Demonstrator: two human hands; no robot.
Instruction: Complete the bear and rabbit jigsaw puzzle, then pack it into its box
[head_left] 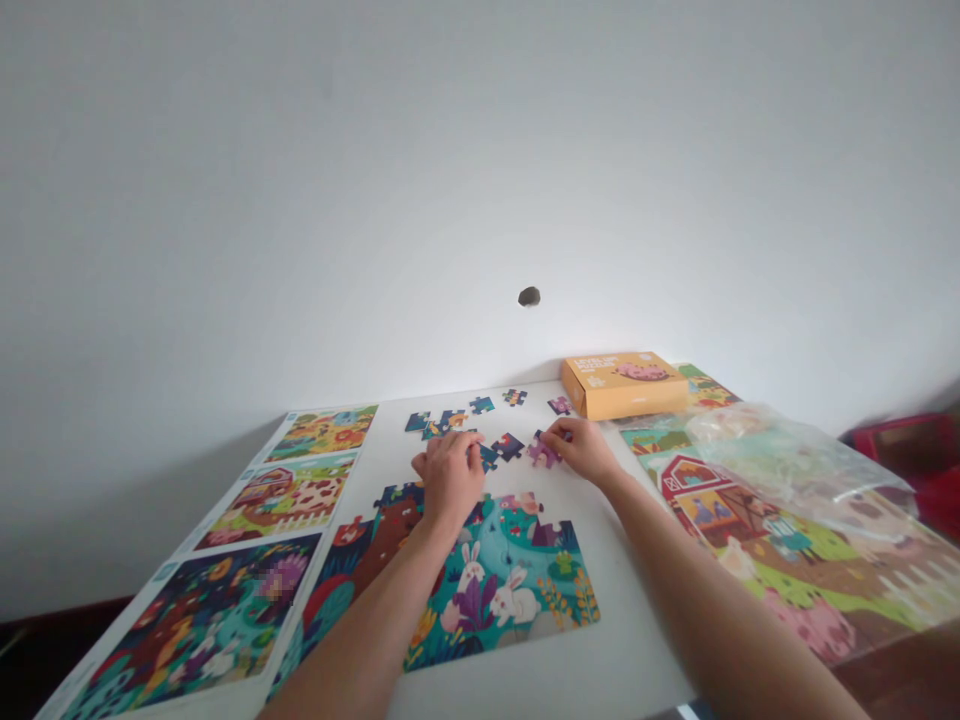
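Observation:
My right hand [581, 447] pinches the right edge of a pink and purple puzzle piece [541, 453] at the table surface. My left hand [452, 472] is closed, its fingers curled down over loose pieces; anything under its fingertips is hidden. Just right of that hand lies a blue piece [489, 457], and a dark purple piece [508, 446] sits between the two hands. Nearer to me is a partly joined puzzle [517, 590] showing white rabbits and a brown bear. Its far edge is uneven, and my left forearm covers part of it.
More loose pieces [481, 405] lie toward the wall. An orange puzzle box [626, 385] stands at the back right. A farm puzzle [795, 560] partly under a clear plastic bag [795, 460] fills the right side. A sheet with three pictures [326, 530] lies left.

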